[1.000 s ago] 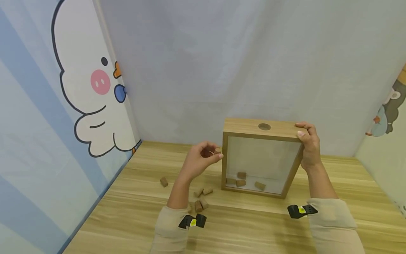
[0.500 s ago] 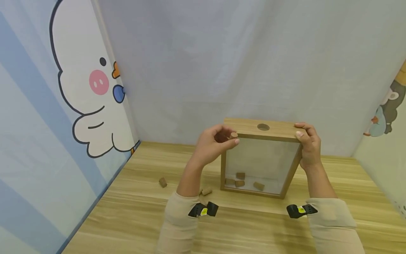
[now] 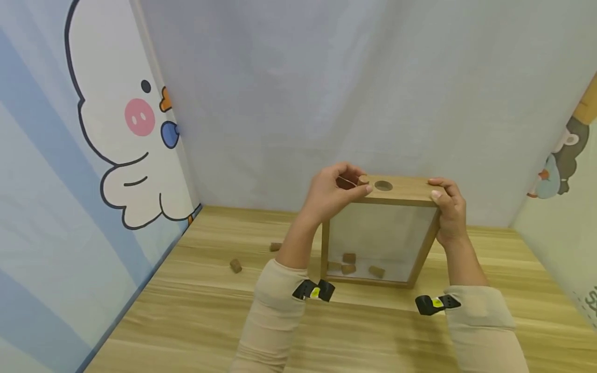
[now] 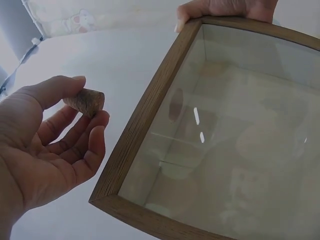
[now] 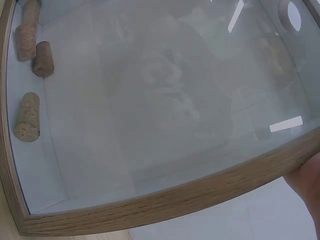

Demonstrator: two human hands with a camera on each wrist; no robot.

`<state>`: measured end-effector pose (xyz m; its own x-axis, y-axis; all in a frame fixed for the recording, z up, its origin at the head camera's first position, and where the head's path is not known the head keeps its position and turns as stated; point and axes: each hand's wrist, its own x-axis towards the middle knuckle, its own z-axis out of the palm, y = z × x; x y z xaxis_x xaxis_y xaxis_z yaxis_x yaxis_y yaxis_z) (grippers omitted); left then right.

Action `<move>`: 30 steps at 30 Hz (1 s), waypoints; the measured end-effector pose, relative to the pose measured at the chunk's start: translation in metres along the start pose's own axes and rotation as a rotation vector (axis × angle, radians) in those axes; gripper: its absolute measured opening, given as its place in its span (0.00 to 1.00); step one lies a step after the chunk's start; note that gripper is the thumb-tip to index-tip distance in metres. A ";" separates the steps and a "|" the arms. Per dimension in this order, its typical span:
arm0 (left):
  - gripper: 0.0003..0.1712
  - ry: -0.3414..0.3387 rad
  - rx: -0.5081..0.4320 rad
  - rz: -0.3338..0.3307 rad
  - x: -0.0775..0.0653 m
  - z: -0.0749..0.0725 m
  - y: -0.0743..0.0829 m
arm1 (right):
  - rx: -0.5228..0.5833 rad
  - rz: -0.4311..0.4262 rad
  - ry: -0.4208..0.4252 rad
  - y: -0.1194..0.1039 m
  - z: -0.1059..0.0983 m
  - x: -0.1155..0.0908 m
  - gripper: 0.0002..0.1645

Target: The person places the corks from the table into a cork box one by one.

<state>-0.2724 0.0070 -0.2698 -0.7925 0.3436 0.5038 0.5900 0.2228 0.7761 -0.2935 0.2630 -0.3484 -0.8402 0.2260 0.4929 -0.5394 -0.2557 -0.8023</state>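
Note:
A wooden frame box [image 3: 408, 190] with a clear front stands upright on the table, a round hole [image 3: 383, 185] in its top edge. Just left of that hole, my left hand [image 3: 326, 197] pinches a cork [image 4: 86, 102] between thumb and fingertips. In the left wrist view the cork sits apart from the frame. My right hand [image 3: 451, 217] grips the box's upper right corner, thumb in front and fingers over the top. Several corks [image 5: 28, 117] lie along the bottom inside the box.
Two loose corks show on the wood-grain table [image 3: 186, 316], one cork [image 3: 235, 266] at left and another cork [image 3: 275, 247] partly behind my left forearm. A pale curtain [image 3: 261, 103] hangs behind the box. A printed cartoon panel [image 3: 107, 103] stands at left.
My left hand has risen and moved right with the cork, from beside the box to over its top near the hole. My right hand keeps its grip on the corner.

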 end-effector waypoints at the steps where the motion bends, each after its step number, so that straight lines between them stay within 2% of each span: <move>1: 0.13 0.002 -0.005 -0.007 0.002 0.001 0.001 | -0.003 -0.002 0.003 0.000 0.000 0.000 0.12; 8: 0.10 0.029 0.037 -0.106 0.022 0.012 0.010 | -0.049 -0.021 0.008 -0.001 0.004 -0.003 0.12; 16: 0.07 0.070 0.081 -0.390 0.047 0.023 0.018 | -0.061 -0.007 0.012 -0.002 0.007 -0.002 0.12; 19: 0.05 0.075 0.145 -0.456 0.055 0.027 0.020 | -0.051 -0.006 0.006 -0.002 0.008 -0.002 0.12; 22: 0.04 0.072 0.198 -0.490 0.061 0.031 0.020 | -0.050 -0.006 0.001 -0.002 0.008 -0.002 0.12; 30: 0.06 0.111 0.199 -0.533 0.062 0.038 0.018 | -0.051 0.017 -0.003 -0.003 0.006 -0.004 0.11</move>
<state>-0.3048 0.0675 -0.2389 -0.9933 0.0416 0.1079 0.1140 0.5103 0.8524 -0.2889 0.2569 -0.3464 -0.8495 0.2194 0.4799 -0.5215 -0.2112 -0.8267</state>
